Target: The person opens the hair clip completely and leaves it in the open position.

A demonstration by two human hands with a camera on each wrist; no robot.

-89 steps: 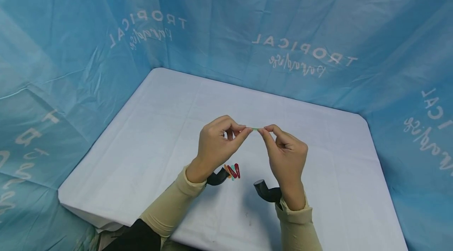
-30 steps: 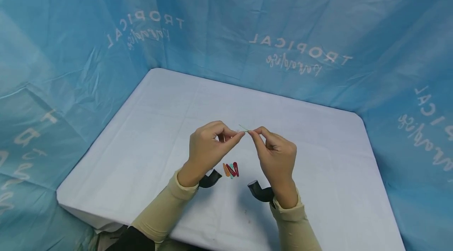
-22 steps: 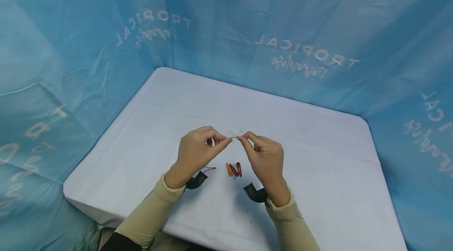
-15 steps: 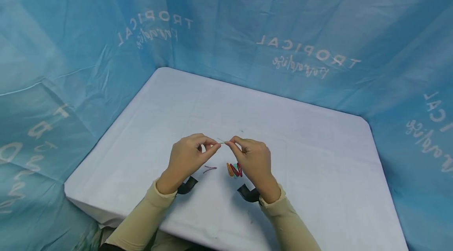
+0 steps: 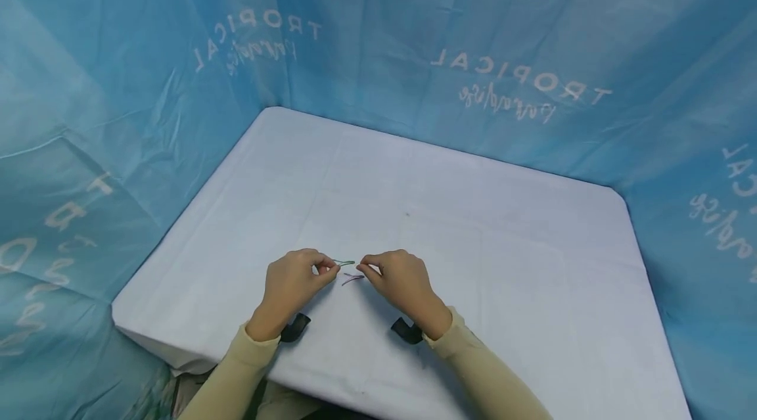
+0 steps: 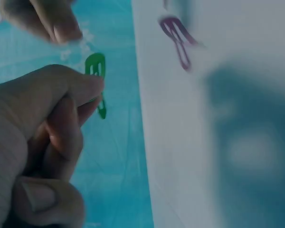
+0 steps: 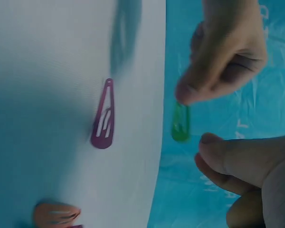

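A green snap hair clip (image 6: 96,64), its two arms spread apart, is pinched between thumb and forefinger of my left hand (image 5: 298,279). My right hand (image 5: 402,279) is just to the right of the clip in the head view, not touching it; the right wrist view shows a gap between its fingertips (image 7: 213,149) and the clip's wide end. Below the hands a purple snap hair clip (image 7: 103,118) lies on the white table, also sprung apart.
An orange clip (image 7: 56,214) lies at the lower left of the right wrist view, with a sliver of red beside it. In the head view my right hand hides these. Blue printed curtains (image 5: 378,45) surround the white-covered table (image 5: 503,236).
Both hands have come down and left, towards the table's near side, with the green clip. My right hand has let go of it; the left still pinches it. The clip's arms now stand apart.
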